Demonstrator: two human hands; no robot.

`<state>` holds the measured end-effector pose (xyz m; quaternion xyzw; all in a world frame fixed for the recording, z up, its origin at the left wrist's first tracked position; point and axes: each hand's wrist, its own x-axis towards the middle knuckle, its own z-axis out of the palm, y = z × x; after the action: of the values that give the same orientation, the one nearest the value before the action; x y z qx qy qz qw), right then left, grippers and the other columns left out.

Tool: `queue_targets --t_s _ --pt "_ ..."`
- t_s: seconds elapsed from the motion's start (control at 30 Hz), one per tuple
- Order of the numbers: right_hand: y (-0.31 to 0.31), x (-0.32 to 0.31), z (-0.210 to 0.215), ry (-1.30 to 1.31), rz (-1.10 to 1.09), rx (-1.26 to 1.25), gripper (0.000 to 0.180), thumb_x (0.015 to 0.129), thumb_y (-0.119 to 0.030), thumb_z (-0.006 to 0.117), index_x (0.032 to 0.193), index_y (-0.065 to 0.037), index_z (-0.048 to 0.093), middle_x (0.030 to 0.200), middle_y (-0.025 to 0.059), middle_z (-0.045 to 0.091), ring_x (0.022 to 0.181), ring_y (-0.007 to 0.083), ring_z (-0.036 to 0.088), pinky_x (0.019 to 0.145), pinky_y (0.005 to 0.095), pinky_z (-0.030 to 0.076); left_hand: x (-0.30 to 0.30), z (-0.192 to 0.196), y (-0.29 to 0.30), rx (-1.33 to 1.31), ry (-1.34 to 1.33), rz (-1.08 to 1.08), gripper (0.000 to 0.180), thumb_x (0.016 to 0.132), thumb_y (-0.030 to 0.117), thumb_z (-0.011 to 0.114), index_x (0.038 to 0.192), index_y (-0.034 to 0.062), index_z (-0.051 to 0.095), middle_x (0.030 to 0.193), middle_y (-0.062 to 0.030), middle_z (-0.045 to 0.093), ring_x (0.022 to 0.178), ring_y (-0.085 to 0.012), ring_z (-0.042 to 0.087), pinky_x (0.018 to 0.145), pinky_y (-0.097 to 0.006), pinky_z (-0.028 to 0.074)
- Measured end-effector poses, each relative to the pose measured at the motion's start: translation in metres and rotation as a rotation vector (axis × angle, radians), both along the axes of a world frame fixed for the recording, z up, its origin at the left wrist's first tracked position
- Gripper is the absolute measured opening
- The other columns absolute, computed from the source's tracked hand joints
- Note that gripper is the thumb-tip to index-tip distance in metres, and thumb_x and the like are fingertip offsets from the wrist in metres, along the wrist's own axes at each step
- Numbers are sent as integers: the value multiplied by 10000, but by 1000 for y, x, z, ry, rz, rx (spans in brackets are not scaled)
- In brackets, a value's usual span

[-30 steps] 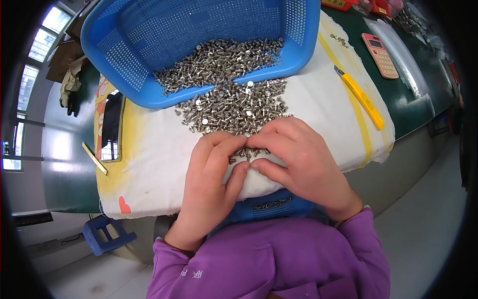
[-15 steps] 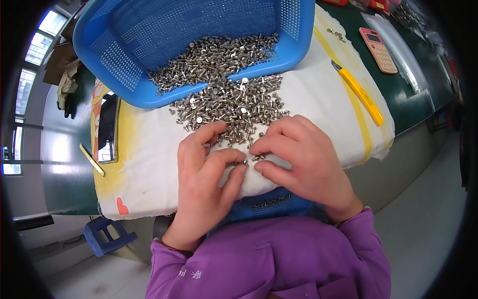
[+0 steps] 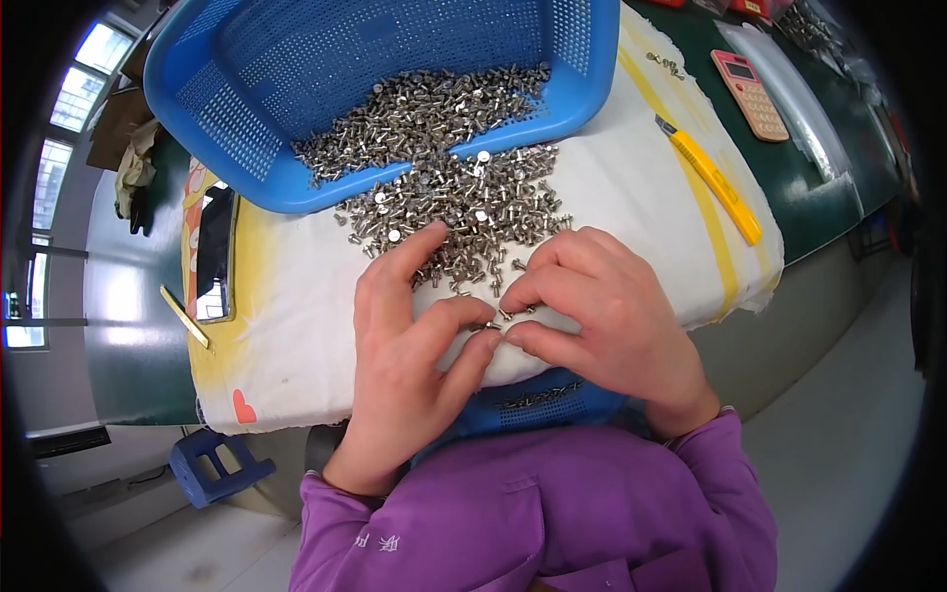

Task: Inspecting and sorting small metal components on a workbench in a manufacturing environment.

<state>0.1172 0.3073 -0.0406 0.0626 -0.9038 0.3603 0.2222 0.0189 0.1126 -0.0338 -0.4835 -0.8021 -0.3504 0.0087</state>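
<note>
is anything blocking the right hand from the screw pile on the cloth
Nothing visible blocks it: only a few loose screws lie on the white cloth between the right hand and the screw pile.

White characters (image 3: 391,544) are borne on the front of the purple garment (image 3: 473,493), toward the wearer's left; one is only partly shown. A small red heart (image 3: 244,406) is marked on the white cloth (image 3: 306,296). Whatever is printed on the keys (image 3: 760,111) of the pink calculator (image 3: 750,96) is too small to be read.
</note>
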Motion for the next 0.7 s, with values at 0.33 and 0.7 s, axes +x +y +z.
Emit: queue_targets --t_s 0.33,0.7 --pt "2 2 1 4 -21 -31 161 808 -73 731 962 -65 686 958 89 614 914 312 619 813 418 514 1 -2 1 6 30 37 261 722 109 872 899 78 684 1489 -238 482 1322 -428 483 1093 -500 389" --pt "6 3 1 -26 24 -85 120 817 -78 755 903 -67 672 938 81 595 908 308 613 800 418 505 -3 -1 -3 27 -2 -24 228 741 62 817 923 77 681 1521 -246 452 1348 -454 459 1110 -522 380"
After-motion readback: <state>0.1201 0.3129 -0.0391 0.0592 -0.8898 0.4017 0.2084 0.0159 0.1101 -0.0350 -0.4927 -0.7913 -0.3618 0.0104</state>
